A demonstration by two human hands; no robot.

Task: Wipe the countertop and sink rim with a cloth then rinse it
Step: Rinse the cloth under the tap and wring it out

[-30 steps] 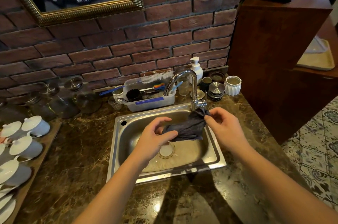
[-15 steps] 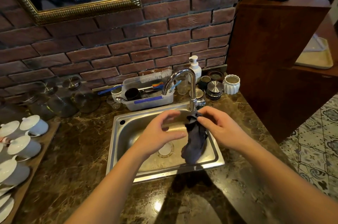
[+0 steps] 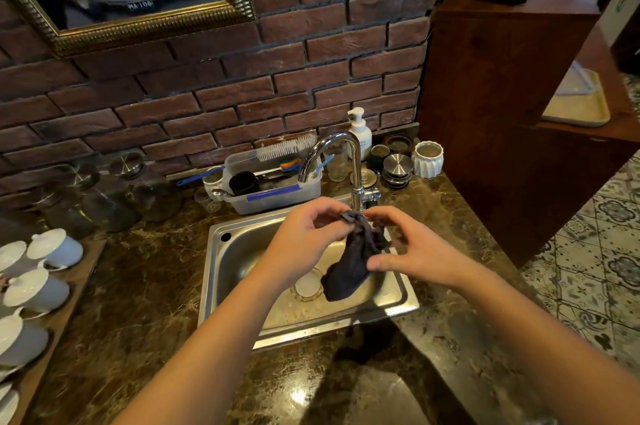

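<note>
Both hands meet over the steel sink (image 3: 221, 272), just in front of the tap's base. The dark cloth (image 3: 353, 261) hangs between them, a soft crumpled bundle, bunched tight at the top and widening to a limp, rounded end that dangles above the drain (image 3: 306, 284). The left hand (image 3: 304, 244) pinches the gathered top with its fingertips, fingers curled narrow. The right hand (image 3: 415, 251) cups the cloth from the other side, thumb pressed low against the fabric and fingers arched over the top, so both are holding it.

The sink is a shallow rectangular basin with rounded corners and a flat, brushed rim, set into a glossy brown marbled countertop (image 3: 138, 286) veined in lighter streaks. The tap (image 3: 343, 161) is polished chrome, a tall hooked arch rising from the sink's back edge toward the right corner. No water shows at its spout.

Along the back edge, against rough red brick (image 3: 311, 71), a clear plastic tub (image 3: 273, 192) holds a bristly white brush and a dark cup. A white pump bottle (image 3: 360, 131) stands behind the tap, and a ribbed white pot (image 3: 428, 159) sits near the back right corner of the countertop. At the left edge, smooth white lidded cups (image 3: 52, 249) lie on a wooden tray.
</note>
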